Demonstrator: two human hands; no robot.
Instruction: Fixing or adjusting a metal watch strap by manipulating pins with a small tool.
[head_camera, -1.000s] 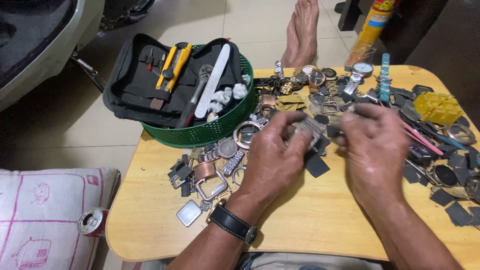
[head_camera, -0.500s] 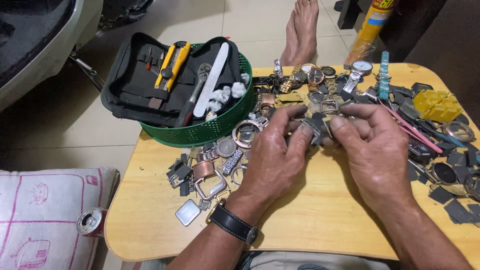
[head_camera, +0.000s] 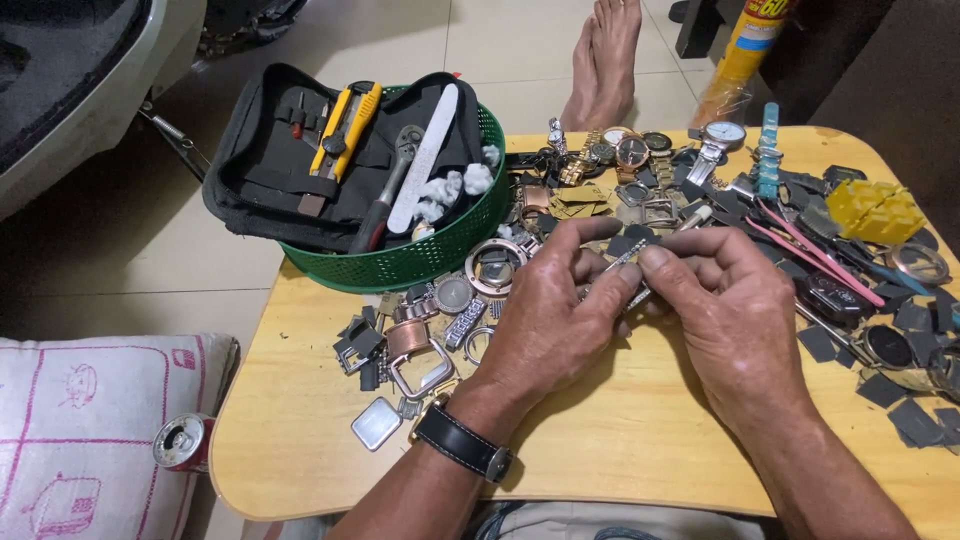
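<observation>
Both hands meet over the middle of the small wooden table (head_camera: 300, 450), and a slim metal watch-band piece (head_camera: 622, 268) lies pinched between them. The left hand (head_camera: 548, 318) grips its near end with thumb and curled fingers; the right hand (head_camera: 728, 305) closes on the far end, forefinger pressed along the top. Most of the piece is hidden under the fingertips, so only a short silver stretch shows in the gap between the two hands.

A black wristwatch (head_camera: 462, 443) sits on the left wrist. Just left of the left hand lies a heap of watch cases and buckles (head_camera: 415, 335). Beyond that hand, farther from the body, stands a green basket (head_camera: 420, 262) holding a black tool pouch (head_camera: 300, 165). Beyond both hands, whole watches (head_camera: 632, 150) lie in a cluster. Right of the right hand are pink tools (head_camera: 810, 245), a yellow block (head_camera: 875, 208) and dark flat scraps (head_camera: 915, 420).
</observation>
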